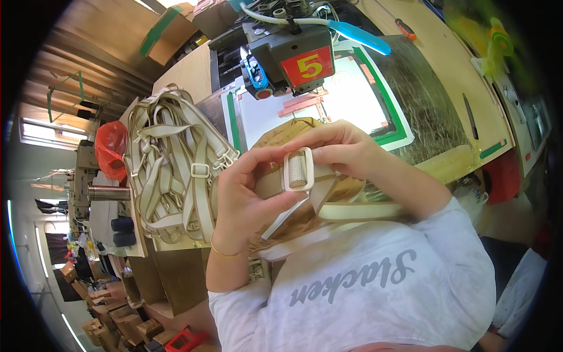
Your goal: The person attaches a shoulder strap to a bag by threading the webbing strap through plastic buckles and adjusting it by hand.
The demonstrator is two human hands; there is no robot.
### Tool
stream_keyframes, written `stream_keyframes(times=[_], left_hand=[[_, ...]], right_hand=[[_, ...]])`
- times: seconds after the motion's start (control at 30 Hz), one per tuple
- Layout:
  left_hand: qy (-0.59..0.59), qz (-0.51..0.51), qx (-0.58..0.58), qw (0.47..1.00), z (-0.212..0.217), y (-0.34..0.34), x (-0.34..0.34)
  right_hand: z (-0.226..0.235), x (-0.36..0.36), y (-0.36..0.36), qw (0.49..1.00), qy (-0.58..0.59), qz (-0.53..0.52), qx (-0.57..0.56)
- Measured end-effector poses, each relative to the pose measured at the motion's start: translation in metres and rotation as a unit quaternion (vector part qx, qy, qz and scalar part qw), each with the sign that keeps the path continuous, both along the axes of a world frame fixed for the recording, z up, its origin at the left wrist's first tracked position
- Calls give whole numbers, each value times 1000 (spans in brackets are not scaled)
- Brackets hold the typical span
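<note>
Left hand (243, 196) and right hand (346, 149) pinch buckle (297, 170).

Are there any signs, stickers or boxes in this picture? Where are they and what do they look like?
Sign: red square plate with a yellow figure, on the grey machine head above the hands.
Cardboard box: brown with green tape, top left behind the table.
Cardboard boxes: small brown ones stacked on the floor, bottom left.
Printed lettering: grey script on the person's white shirt, bottom middle.
</note>
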State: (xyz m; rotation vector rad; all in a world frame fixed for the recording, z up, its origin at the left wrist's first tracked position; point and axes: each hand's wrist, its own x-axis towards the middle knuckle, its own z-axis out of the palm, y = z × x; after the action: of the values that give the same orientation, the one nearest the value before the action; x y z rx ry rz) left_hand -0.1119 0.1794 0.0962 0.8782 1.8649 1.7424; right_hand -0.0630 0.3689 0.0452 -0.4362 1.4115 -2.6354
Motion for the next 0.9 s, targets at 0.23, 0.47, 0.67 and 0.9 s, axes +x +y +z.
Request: stream_keyframes(times=[0.23, 0.47, 0.67, 0.9], left_hand=[[-45, -23, -5, 999, -7, -4, -4], [158, -65, -105, 980, -10, -10, -9], [160, -72, -134, 975, -6, -3, -3], [43, -52, -74, 995, -41, -7, -2]], right_hand=[[-3, 4, 5, 998, -49, 5, -38], [0, 4, 15, 992, -85, 58, 66], [-3, 10, 13, 984, -63, 48, 162], [-2, 12, 16, 994, 7, -95, -51]])
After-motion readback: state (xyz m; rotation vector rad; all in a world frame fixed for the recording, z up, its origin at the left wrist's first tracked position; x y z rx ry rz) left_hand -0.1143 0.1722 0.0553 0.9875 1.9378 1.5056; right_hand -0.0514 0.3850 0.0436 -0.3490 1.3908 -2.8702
